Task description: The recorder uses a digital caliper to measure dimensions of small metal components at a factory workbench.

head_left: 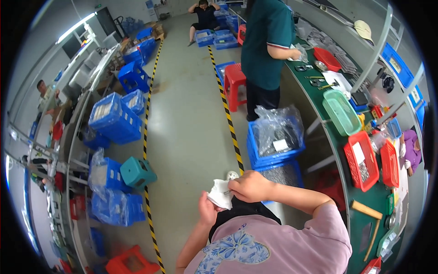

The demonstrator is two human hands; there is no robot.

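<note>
In front of my waist, a crumpled white cloth (219,193) lies between my two hands. My left hand (208,208) is closed on its lower left edge, with the fingers partly under it. Over the cloth's right side, my right hand (252,186) is closed, thumb and fingertips pinched together. From that pinch a small, thin grey piece (227,192) sticks out against the cloth; its kind is too small to make out.
To my right runs a green workbench (335,157) with red baskets (361,160), a green basket (341,112) and a wooden-handled hammer (366,209). Blue crates (276,141) stand beside it. A person in green (267,45) works ahead. More crates (115,118) line the left.
</note>
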